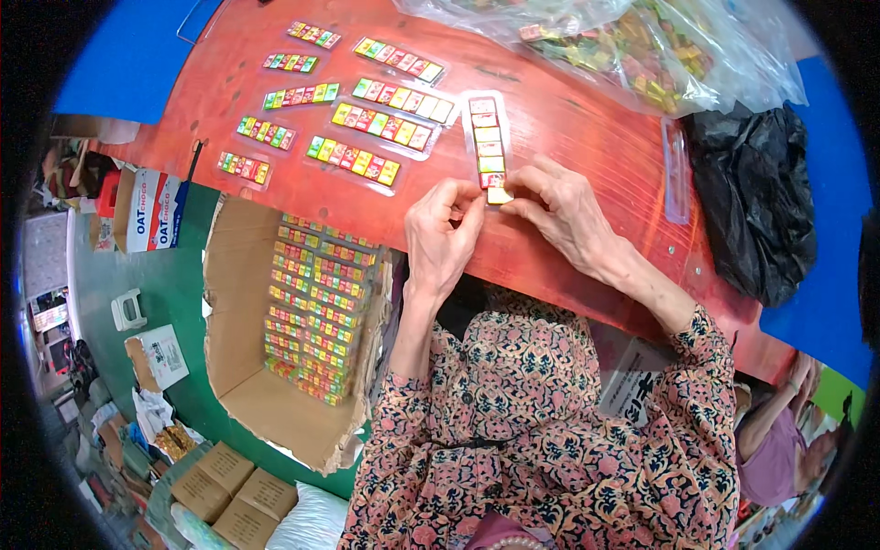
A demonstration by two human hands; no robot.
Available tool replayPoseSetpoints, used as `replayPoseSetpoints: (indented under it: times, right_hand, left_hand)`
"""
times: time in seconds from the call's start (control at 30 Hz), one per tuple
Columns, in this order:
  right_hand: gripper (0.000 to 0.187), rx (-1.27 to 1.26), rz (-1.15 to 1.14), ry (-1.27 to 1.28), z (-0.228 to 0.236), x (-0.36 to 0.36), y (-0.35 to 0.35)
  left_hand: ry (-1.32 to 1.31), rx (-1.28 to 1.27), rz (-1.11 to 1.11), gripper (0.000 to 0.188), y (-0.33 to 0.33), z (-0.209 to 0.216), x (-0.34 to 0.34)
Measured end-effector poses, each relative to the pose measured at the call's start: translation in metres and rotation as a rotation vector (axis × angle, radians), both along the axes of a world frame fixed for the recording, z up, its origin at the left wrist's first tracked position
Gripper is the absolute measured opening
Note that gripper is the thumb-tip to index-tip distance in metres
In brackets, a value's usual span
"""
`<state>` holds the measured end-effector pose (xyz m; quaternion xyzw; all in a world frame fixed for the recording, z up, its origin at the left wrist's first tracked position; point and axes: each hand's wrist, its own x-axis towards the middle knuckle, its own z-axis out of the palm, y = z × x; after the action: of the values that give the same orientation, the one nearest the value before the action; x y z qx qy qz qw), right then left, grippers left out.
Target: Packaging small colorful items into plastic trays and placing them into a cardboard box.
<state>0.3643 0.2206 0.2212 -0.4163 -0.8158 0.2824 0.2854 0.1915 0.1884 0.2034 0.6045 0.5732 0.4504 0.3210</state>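
Observation:
A narrow clear plastic tray (503, 124) lies on the red table before me, holding a column of small red and yellow wrapped pieces (489, 149). My left hand (442, 236) is closed, its thumb and forefinger at the near left end of this tray. From the right, my right hand (564, 213) pinches a yellow wrapped piece (499, 195) between thumb and forefinger at the tray's near end. Part of the tray's end is hidden by my fingertips. To the left, filled trays (353, 166) of red, yellow and green pieces lie in two slanting columns.
A clear bag (642, 55) of loose pieces lies at the far right, near a black plastic bag (756, 202) and a clear empty tray (676, 170). Below the table's left edge stands an open cardboard box (243, 321) with stacked filled trays. Another person (779, 440) is at the lower right.

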Motion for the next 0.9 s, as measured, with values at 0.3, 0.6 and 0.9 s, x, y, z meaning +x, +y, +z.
replayPoseSetpoints:
  times: [0.3, 0.6, 0.9]
  right_hand:
    - [0.016, 0.048, -0.021, -0.036, -0.003, -0.009, -0.002]
    - [0.012, 0.293, -0.012, -0.173, -0.005, -0.011, -0.006]
    - [0.017, 0.128, -0.089, -0.039, -0.001, -0.006, -0.006]
  left_hand:
    - [0.012, 0.007, -0.006, 0.005, 0.002, -0.004, 0.001]
    - [0.025, 0.008, 0.000, 0.005, 0.002, -0.002, 0.001]
    - [-0.529, -0.304, -0.057, 0.025, -0.002, 0.007, -0.018]
